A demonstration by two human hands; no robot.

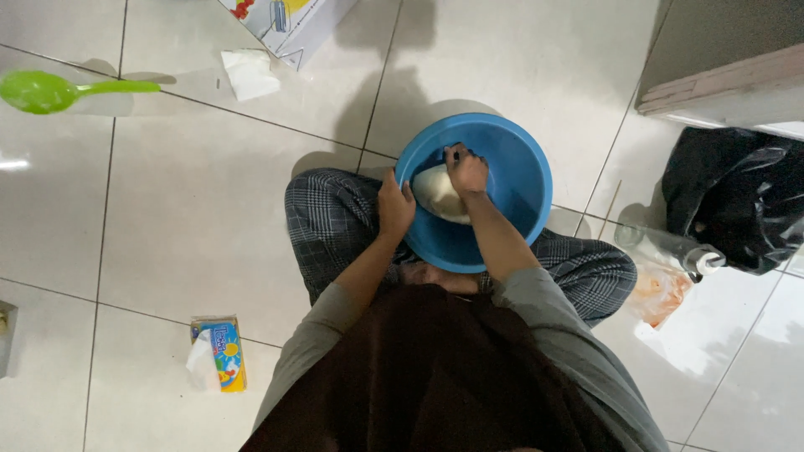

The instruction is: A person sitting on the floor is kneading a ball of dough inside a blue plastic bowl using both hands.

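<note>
1. I see my left hand (395, 205) gripping the near-left rim of the blue basin (519, 180), its fingers (408, 194) curled over the edge.
2. My right hand (466, 170) is closed into a fist and pressed down onto the pale lump of dough (435, 197) inside the basin.
3. The dough sits against the left inner wall of the basin, just beside my left hand.
4. The basin rests on the tiled floor (193, 201) between my knees; I am sitting cross-legged in checked trousers (331, 222).
5. A green plastic spoon (50, 90) lies on the floor far to the left, well apart from the basin.
6. A crumpled white tissue (249, 74) lies near a printed cardboard box (289, 23) at the top of the view.
7. A small colourful tissue pack (222, 351) lies on the floor by my left side.
8. To the right I see a black plastic bag (737, 197), a clear bottle (670, 249) lying beside it, and a thin orange-tinted bag (660, 293) just below.
</note>
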